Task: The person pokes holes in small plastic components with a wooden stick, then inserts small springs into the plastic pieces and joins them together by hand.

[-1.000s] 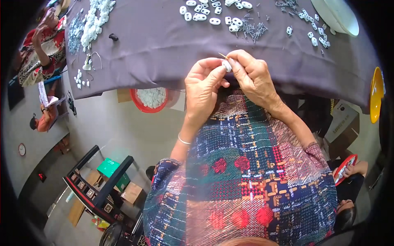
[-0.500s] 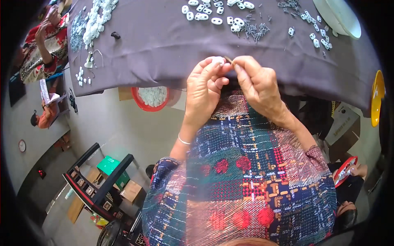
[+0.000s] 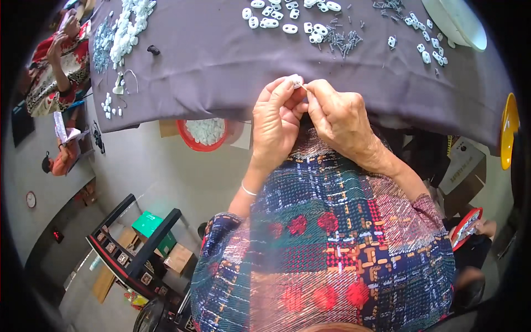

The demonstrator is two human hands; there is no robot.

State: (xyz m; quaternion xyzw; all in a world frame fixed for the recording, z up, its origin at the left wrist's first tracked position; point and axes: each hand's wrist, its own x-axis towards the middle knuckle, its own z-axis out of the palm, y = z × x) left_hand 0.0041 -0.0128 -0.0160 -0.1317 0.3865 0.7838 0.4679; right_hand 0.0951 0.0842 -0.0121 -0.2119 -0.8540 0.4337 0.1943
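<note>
Between the thumb and fingers of my left hand (image 3: 275,113) is a small white plastic cord lock (image 3: 297,81), mostly covered by the fingertips. My right hand (image 3: 341,116) pinches a thin, light-coloured piece whose tip meets the cord lock; its kind is too small to make out. Both hands are raised just in front of the table's near edge. Beyond them lie white oval two-hole plastic pieces (image 3: 290,29) and a scatter of small dark metal springs or pins (image 3: 343,41).
A dark cloth covers the table (image 3: 210,61). White pieces (image 3: 127,39) are heaped at its far left, and a white basin (image 3: 456,25) stands at the far right. Below the edge sits a red bucket (image 3: 203,145) of white parts. Another person (image 3: 58,69) is at the left.
My right hand has moved slightly left and down, its pinched tip now at the cord lock. The left hand has tilted a little, showing more of the white piece.
</note>
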